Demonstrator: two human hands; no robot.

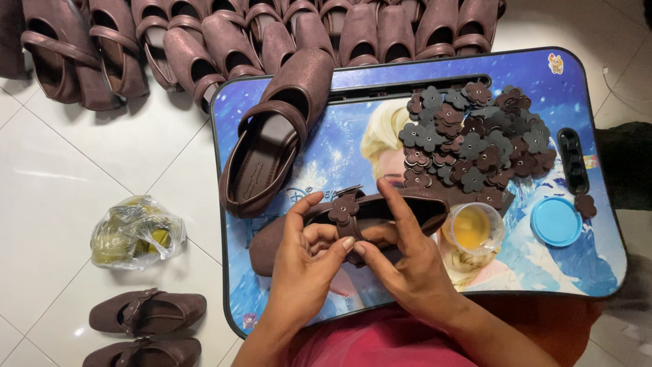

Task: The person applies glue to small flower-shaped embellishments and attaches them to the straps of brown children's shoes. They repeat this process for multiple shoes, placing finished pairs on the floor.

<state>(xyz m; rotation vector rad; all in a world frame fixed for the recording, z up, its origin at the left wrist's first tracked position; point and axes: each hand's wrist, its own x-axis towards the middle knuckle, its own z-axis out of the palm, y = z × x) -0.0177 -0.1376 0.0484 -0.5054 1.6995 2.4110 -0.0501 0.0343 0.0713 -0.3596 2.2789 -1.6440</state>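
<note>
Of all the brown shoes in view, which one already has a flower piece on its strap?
The shoe held by both hands, left hand and right hand, on the lap tray. A brown flower sits on its strap; the shoe beside it has a bare strap.

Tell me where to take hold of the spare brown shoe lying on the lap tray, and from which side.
Grip the spare brown shoe by its heel strap, coming from above on the tray's left. The strap arches over the open insole, leaving room for fingers underneath. Both hands are on another shoe nearby.
</note>
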